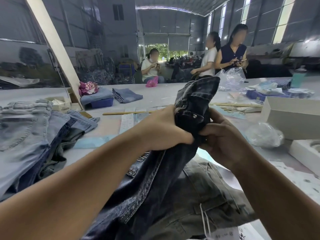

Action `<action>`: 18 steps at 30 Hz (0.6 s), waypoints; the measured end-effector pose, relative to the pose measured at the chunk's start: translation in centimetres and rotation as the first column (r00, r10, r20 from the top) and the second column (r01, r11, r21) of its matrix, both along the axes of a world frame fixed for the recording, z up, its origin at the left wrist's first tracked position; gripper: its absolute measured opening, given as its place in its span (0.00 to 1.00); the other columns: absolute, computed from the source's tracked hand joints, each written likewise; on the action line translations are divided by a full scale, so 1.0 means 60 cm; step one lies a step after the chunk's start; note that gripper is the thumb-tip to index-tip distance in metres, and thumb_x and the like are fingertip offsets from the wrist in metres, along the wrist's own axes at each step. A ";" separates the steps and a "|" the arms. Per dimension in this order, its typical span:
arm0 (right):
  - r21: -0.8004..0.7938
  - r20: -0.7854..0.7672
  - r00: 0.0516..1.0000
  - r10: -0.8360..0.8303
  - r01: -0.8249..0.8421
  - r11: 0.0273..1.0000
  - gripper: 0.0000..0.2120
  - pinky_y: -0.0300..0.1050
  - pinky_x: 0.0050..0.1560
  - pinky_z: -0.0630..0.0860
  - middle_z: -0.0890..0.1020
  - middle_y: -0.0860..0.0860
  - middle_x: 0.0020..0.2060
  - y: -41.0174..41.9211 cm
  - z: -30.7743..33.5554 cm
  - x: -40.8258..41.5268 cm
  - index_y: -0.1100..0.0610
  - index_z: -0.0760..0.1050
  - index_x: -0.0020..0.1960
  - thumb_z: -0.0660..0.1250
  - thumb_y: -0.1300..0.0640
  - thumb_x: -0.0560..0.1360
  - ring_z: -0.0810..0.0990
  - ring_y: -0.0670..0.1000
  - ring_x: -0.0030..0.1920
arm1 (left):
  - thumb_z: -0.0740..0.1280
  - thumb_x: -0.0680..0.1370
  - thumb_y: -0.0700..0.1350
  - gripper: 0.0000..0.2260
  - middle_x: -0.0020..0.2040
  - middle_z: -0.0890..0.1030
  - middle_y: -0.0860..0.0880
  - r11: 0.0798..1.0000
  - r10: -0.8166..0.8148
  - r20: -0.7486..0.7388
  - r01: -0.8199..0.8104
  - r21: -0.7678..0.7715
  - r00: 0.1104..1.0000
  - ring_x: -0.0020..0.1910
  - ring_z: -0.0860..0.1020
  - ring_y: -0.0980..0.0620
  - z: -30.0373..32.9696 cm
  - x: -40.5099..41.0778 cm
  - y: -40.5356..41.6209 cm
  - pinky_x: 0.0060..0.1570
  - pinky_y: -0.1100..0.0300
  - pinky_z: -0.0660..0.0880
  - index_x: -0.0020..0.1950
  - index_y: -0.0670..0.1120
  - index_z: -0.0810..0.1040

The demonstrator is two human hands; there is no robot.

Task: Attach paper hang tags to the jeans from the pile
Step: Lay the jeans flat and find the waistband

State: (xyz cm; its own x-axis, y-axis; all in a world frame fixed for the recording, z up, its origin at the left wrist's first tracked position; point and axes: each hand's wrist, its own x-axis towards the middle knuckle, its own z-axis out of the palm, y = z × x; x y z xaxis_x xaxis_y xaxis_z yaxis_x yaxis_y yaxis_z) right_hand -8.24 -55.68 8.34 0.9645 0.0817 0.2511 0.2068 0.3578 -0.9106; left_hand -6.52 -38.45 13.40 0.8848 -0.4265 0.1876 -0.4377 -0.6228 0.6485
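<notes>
- Dark denim, that's what both hands have hold of: a pair of dark blue jeans lifted up off the table, waistband end bunched between them.
- Left hand is closed tight around the fabric, fingers wrapped under.
- Right hand is curled in too, pinching the denim just below the metal button.
- Rest of the jeans hangs down between the forearms onto an olive-grey pair lying below the right wrist.
- A paper hang tag on white string sits on that olive pair, under the right forearm.
- Pile of light-wash jeans is off left of the left arm.
- White boxes are out past the right hand.
</notes>
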 end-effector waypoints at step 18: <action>0.353 -0.001 0.982 0.191 -0.178 0.918 0.23 0.55 0.61 0.76 0.84 0.59 0.47 -0.030 0.020 0.002 0.62 0.83 0.49 0.52 0.68 0.63 0.83 0.60 0.50 | 0.63 0.64 0.42 0.01 0.32 0.75 0.45 0.856 0.356 -0.013 -0.332 -0.397 0.934 0.36 0.74 0.45 0.009 0.066 0.051 0.39 0.51 0.70 0.33 0.45 0.73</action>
